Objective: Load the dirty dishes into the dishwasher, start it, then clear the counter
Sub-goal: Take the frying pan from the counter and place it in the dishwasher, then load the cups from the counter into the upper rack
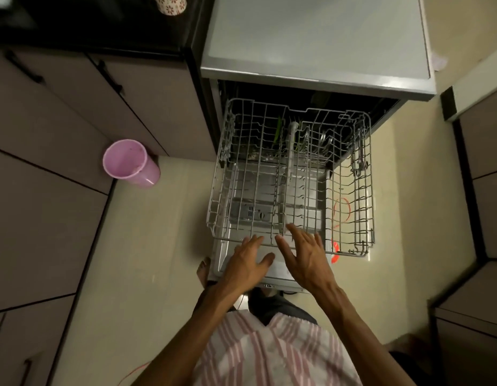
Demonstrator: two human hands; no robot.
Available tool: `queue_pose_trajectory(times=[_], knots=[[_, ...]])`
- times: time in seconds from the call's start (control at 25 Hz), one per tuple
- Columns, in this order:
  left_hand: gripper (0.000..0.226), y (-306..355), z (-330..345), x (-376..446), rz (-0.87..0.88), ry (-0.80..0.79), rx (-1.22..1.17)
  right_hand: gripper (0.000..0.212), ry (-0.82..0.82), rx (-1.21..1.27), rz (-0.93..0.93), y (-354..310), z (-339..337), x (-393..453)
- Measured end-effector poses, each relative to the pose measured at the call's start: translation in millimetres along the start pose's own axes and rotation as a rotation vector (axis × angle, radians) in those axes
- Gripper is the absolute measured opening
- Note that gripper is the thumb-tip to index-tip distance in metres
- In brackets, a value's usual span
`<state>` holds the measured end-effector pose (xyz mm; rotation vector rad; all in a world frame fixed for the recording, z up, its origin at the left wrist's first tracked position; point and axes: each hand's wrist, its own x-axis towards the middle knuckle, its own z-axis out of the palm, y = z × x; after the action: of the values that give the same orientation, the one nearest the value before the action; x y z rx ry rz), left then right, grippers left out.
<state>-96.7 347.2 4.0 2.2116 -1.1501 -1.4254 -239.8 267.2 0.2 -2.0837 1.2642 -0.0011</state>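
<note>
Hovering at the near edge of the pulled-out rack [291,174], left hand [248,261] and right hand [305,253] are both spread flat, gripping nothing; dishes deeper inside are too dark to identify.

Dim, warm light is falling over a pale cream floor [147,246]. Grey-brown cabinets [55,151] with black handles are running along the left, under a black counter [82,26]. A pink bucket [130,162] is standing on the floor at their base. More cabinets [484,174] are lining the right side.
</note>
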Motion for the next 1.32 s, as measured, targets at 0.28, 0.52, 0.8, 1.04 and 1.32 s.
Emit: queue_pose_trajectory(times=[0.28, 0.52, 0.8, 1.04, 1.32], knots=[[0.065, 27, -52, -47, 0.1, 0.213, -0.061, 0.074, 0.056, 0.051, -0.17, -48, -55, -13], [0.064, 30, -105, -83, 0.159, 0.434, -0.073, 0.073, 0.106, 0.028, -0.313, -106, -63, 1], [0.062, -30, -168, -124, 0.173, 0.662, -0.181, 0.074, 0.167, 0.072, -0.406, -200, -27, 9], [0.062, -79, -219, -148, 0.176, 0.795, -0.212, 0.063, 0.244, 0.151, -0.481, -290, 8, 12], [0.059, -143, -263, -167, 0.209, 0.808, -0.252, 0.064, 0.224, 0.19, -0.475, -359, 51, 11]])
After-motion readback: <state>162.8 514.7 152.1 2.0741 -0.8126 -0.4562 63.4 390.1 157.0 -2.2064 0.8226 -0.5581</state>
